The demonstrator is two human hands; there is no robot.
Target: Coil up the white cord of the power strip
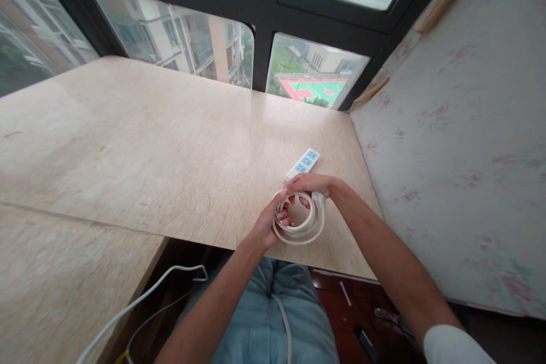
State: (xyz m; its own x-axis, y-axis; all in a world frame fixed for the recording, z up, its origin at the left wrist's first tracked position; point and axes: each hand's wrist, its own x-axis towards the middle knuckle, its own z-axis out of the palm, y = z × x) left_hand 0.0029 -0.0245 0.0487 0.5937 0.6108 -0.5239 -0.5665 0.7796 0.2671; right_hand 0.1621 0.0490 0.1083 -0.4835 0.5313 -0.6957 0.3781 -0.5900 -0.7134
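A white power strip [303,163] with blue sockets lies on the beige marble sill [170,148] near its right end. Its white cable [298,230] is wound into a coil of several loops just in front of it. My left hand [273,222] grips the coil's left side with the fingers curled through the loops. My right hand [311,185] closes over the coil's top, pinching the cable where the white plug [319,199] shows under the fingers.
A second marble slab [55,278] sits lower at the left. A loose white wire [145,296] runs below the sill edge beside my jeans. A pale flowered panel [460,142] leans on the right. Dark-framed windows [264,17] back the sill.
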